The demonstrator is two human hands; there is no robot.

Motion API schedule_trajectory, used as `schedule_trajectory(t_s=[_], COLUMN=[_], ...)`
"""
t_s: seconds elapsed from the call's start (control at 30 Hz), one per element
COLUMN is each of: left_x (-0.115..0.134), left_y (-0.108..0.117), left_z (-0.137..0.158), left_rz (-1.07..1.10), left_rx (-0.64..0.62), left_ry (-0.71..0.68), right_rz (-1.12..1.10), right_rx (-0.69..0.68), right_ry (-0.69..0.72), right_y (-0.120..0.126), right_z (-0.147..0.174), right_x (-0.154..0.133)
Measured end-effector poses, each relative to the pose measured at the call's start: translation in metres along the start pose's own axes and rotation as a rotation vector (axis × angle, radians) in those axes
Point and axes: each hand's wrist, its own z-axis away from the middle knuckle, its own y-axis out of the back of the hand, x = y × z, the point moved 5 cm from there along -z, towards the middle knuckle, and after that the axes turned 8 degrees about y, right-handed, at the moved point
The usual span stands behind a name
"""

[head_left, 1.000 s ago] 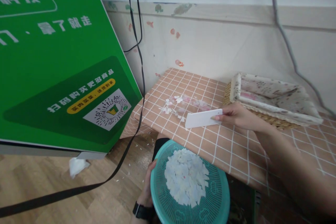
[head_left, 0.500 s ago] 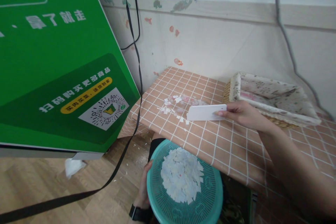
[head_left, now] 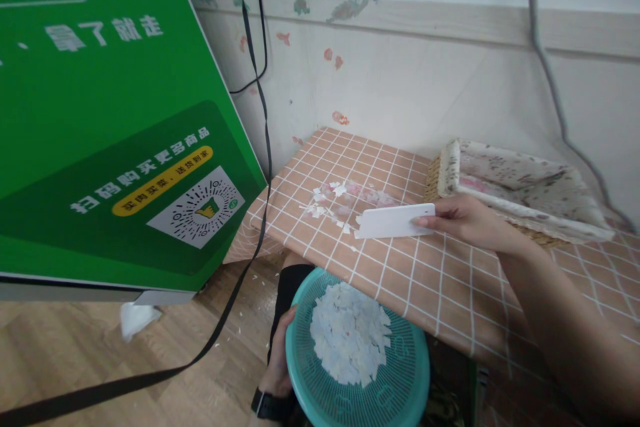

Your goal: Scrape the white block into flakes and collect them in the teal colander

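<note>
While a green signboard (head_left: 125, 73) fills the left, a brown gridded tablecloth (head_left: 425, 283) spans centre and right. A cloth-lined wicker basket (head_left: 530, 213) stands at far right. Near centre, a teal plastic colander (head_left: 403, 367) contains heaped scraps (head_left: 350, 333); the left hand (head_left: 281, 355), half-curled, grips its left rim. The right hand (head_left: 467, 221), pinched together, holds a white card (head_left: 393, 221) beside loose scraps (head_left: 339, 191).

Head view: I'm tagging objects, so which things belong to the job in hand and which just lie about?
Apparently in use: right hand, white card, table scraps, left hand, teal colander, heaped scraps.
Apparently idle: lined wicker basket, green board, black strap, crumpled white item.
</note>
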Motion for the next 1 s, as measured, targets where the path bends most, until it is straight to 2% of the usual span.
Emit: schedule_trajectory(t_s=[0.13, 0.27, 0.43, 0.57, 0.77, 0.9, 1.0], left_x=[0.000, 0.000, 0.001, 0.000, 0.000, 0.002, 0.002], left_y=[0.000, 0.010, 0.020, 0.021, 0.021, 0.017, 0.012], left_z=[-0.006, -0.020, -0.030, -0.031, -0.031, -0.027, -0.024], left_rz=[-0.006, -0.004, 0.011, 0.035, 0.036, -0.009, -0.011], left_rx=[-0.044, -0.047, -0.064, -0.053, -0.083, -0.077, -0.072], left_ry=[-0.019, -0.010, -0.021, 0.014, -0.014, -0.031, -0.017], right_rz=[0.001, 0.000, 0.029, 0.041, 0.054, 0.041, 0.024], right_rx=[0.012, 0.016, 0.105, 0.098, 0.047, 0.088, 0.065], right_ry=[-0.017, -0.019, -0.018, -0.026, -0.035, -0.016, -0.021], right_y=[0.000, -0.004, -0.001, -0.006, -0.007, -0.006, -0.010], right_z=[0.000, -0.002, -0.003, -0.006, -0.005, -0.005, -0.007], right_x=[0.000, 0.000, 0.001, 0.001, 0.003, 0.004, 0.006])
